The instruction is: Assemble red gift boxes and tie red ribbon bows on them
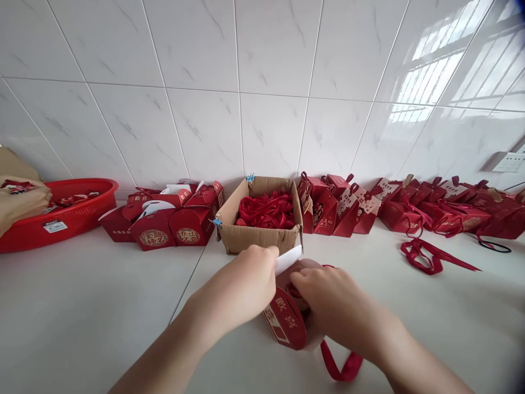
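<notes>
A red paper gift box (287, 323) with gold and white print stands on the counter before me, its top flaps apart. My left hand (256, 279) is closed on the box's far left side, where a white inner flap (289, 260) sticks up. Over the opening bends my right hand (328, 298), fingers curled down into the box; what they hold is hidden. A red ribbon (344, 369) trails out from beneath the box, below my right wrist. Just behind both hands is a cardboard box (258, 239) full of red ribbons (266, 210).
Several red gift boxes (164, 224) stand left of the cardboard box, beside a red plastic basket (82, 210). More boxes with ribbon handles (340, 208) line the tiled wall (274, 131) on the right. A loose ribbon (430, 257) lies on the counter (102, 312).
</notes>
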A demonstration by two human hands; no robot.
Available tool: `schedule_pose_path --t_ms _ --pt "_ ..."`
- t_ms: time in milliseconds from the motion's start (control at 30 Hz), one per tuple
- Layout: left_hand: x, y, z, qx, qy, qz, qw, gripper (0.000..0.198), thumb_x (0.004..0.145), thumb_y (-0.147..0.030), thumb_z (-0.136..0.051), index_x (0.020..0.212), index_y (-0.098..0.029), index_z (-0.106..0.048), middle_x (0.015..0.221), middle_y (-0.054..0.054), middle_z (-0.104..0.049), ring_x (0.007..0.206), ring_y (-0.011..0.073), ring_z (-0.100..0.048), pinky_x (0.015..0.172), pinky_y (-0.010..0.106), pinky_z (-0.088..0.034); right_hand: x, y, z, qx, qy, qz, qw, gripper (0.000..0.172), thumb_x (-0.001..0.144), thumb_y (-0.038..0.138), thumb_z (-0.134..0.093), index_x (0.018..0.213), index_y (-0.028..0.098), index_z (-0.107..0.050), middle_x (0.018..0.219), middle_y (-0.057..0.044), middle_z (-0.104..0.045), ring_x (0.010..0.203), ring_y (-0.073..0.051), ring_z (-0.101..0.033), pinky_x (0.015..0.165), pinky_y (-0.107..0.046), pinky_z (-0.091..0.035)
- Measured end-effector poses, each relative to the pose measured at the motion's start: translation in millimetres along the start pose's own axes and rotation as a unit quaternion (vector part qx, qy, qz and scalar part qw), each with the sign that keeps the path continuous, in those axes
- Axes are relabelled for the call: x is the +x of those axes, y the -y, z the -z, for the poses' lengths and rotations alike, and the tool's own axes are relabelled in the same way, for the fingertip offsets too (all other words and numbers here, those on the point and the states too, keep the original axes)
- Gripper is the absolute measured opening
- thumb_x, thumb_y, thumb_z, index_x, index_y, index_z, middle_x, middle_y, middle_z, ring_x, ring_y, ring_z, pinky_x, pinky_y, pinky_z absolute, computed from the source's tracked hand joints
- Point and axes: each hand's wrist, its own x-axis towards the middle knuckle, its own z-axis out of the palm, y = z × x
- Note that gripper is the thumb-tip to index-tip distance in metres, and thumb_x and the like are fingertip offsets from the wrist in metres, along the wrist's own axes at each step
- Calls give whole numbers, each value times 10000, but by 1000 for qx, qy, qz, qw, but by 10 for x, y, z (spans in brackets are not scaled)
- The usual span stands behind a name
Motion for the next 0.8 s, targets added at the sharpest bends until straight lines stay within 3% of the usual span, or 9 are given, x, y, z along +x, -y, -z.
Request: schedule_pose_path --t_ms 133,233,333,433,567,700,800 --pt "150 170 28 21 18 33 999 252 868 -187 -369 617 -213 -380 509 -34 -426 388 112 -370 394 239 -162 -43 -212 223 190 -95 -16 977 235 902 105 -417 935 204 -628 717 -13 -638 568 -123 -561 523 -224 -416" --pt "197 165 83 32 -42 24 998 265 924 -259 -336 675 -210 -412 604 -11 -501 491 134 -455 442 236 -225 -18 -328 271 349 -137 -9 927 252 947 193 -399 1084 204 -610 708 -5 -621 559 -116 -531 509 -219 -432" --pt "170 60 150 -22 -100 -8 995 351 972 -376 -277 675 -209 -361 642 -21 -484 561 135 -458 493 239 -274 15 -344 255 452 -127 5 883 277 950 257 -432 1161 186 -597 757 -17 -623 547 -106 -509 507 -227 -453" --pt "107 -61 191 -99 -53 -34 993 425 962 -489 -300 651 -203 -343 578 -47 -396 532 114 -395 494 233 -287 16 -288 256 489 -121 30 863 288 955 262 -443 1188 195 -597 801 -18 -630 597 -109 -506 545 -233 -462" --pt "67 -125 189 -177 -8 -82 981 388 944 -452 -406 671 -181 -455 620 -37 -435 574 102 -390 504 223 -315 -22 -230 301 507 -106 75 852 311 963 263 -450 1244 223 -575 840 -14 -636 721 -128 -525 639 -245 -471" --pt "88 -98 138 -316 -42 -110 941 393 940 -418 -460 632 -174 -429 589 -50 -364 550 83 -345 492 212 -301 -19 -227 290 575 -77 58 813 312 953 334 -489 1219 193 -574 863 -30 -611 752 -128 -536 666 -248 -478" --pt "108 -87 81 -405 -81 -133 901 396 935 -390 -493 614 -169 -424 572 -53 -374 530 70 -342 479 197 -301 27 -214 228 617 -58 79 781 236 899 361 -586 1026 167 -627 808 -16 -569 700 -112 -498 604 -227 -435"
